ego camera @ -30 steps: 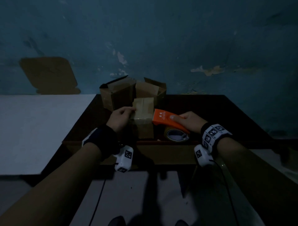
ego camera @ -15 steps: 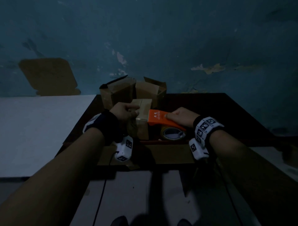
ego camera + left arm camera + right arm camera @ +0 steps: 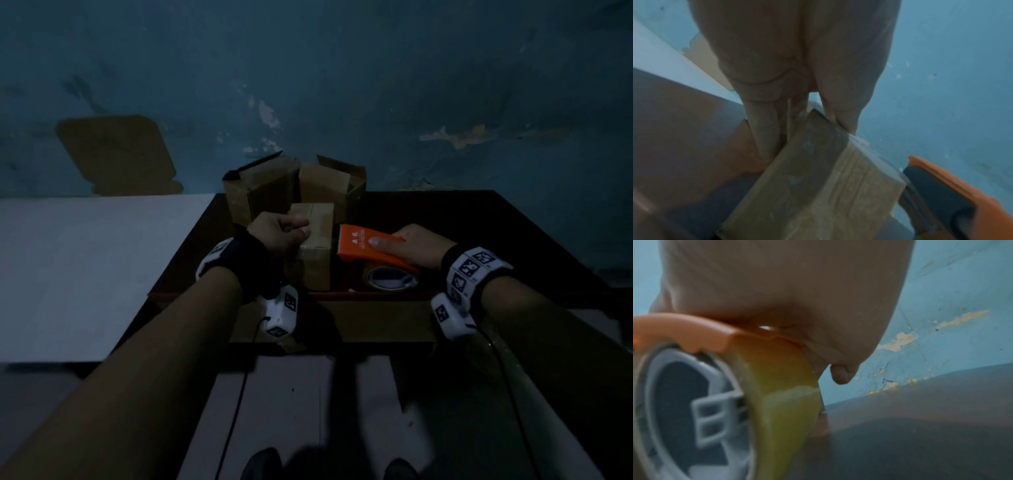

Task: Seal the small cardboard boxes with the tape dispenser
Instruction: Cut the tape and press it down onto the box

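Observation:
A small closed cardboard box [image 3: 313,240] stands near the front edge of the dark table [image 3: 479,240]. My left hand [image 3: 284,233] grips its left top edge, thumb on top and fingers [image 3: 764,129] down its side; the left wrist view shows the box [image 3: 818,186] close up. My right hand [image 3: 407,246] holds the orange tape dispenser [image 3: 368,248], its toothed front end against the box's right side. The tape roll [image 3: 390,278] hangs under the dispenser; in the right wrist view the roll [image 3: 781,394] and grey hub sit below my palm.
Two open cardboard boxes [image 3: 260,192] [image 3: 337,186] stand behind the small one, near the blue wall. A white board [image 3: 85,267] lies left of the table. The table's right half [image 3: 462,219] is bare. Cables hang from both wrist cameras.
Both hands, the box and the dispenser have shifted slightly left and away from me. My left hand has curled tighter over the box's top left edge.

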Tool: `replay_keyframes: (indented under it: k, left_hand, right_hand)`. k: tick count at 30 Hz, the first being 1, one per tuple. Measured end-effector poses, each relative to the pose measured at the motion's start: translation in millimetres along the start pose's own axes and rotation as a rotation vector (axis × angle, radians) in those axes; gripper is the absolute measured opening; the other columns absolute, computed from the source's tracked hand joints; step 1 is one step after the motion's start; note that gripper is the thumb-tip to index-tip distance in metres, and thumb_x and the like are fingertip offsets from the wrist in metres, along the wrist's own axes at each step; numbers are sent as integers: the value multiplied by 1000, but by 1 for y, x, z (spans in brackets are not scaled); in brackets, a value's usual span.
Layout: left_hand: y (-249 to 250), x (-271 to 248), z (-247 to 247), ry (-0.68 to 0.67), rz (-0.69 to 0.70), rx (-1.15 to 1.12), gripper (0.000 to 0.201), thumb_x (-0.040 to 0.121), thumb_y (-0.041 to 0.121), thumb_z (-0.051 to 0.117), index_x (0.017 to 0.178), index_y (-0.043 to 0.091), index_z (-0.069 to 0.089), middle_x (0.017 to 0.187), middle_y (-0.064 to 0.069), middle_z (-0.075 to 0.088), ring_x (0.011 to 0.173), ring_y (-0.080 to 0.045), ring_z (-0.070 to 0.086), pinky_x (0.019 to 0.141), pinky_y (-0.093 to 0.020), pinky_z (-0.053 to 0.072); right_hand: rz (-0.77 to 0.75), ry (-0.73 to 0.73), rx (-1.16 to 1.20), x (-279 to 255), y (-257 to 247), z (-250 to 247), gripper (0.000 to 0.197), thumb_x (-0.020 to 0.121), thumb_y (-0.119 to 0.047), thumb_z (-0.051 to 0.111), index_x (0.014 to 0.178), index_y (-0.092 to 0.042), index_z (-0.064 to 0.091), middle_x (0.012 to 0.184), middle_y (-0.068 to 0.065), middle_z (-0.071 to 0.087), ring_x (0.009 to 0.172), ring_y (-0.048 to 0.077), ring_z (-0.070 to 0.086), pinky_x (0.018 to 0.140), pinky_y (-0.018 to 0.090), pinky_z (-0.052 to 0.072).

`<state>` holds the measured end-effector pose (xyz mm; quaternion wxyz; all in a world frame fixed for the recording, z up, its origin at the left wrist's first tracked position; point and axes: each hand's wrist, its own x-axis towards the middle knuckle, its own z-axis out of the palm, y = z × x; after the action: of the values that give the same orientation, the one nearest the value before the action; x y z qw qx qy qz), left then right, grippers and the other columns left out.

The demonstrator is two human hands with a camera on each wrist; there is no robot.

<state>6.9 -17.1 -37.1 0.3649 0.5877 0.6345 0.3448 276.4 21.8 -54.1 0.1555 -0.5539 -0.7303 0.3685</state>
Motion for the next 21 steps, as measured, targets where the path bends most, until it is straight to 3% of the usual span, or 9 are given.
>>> replay_keyframes:
  k: [4,7,12,16,19,21]
  left_hand:
    - [1,0,-1,-3,-4,5,32,92,25,63,124,23,64,140,0,51,127,-19,48,99,-34,46]
    - [-1,0,-2,-22,-21,-11,31,92,27,63,123,26,63,138,2,52,124,-19,50,97,-38,49]
    - [0,-2,-1,-15,7,1,34,93,24,61,127,21,62,140,-1,51,125,-20,49,97,-34,47]
    - [-1,-1,-2,-11,16,5,34,93,26,62,126,21,63,139,-1,52,124,-19,50,98,-34,47]
    - [-5,1,-1,4,10,-4,31,92,28,63,123,24,65,137,0,54,120,-20,53,99,-39,49]
    - [-7,2,-1,1,11,-1,29,91,30,63,120,28,65,137,1,54,117,-21,55,98,-42,50]
  right_hand:
    - [-1,-28,-39,-3,0,-13,66,64,-73,60,93,-15,72,88,7,74,81,22,72,77,33,56]
    - [15,-65,-24,-8,1,-20,61,66,-66,66,96,-13,72,89,10,74,78,25,72,65,31,57]
    - [43,-103,-33,-13,-1,-22,52,71,-59,68,99,-16,70,92,11,73,78,26,72,67,36,59]
    - [54,-98,-100,-15,-3,-29,59,68,-64,67,100,-15,71,92,10,74,81,26,72,69,34,58]
    - [92,-93,-134,-12,-6,-27,63,66,-70,66,98,-16,71,91,9,73,80,25,72,66,35,57]
    - [117,-95,-181,-8,-9,-25,69,62,-76,63,97,-17,71,91,7,73,79,22,71,71,34,56]
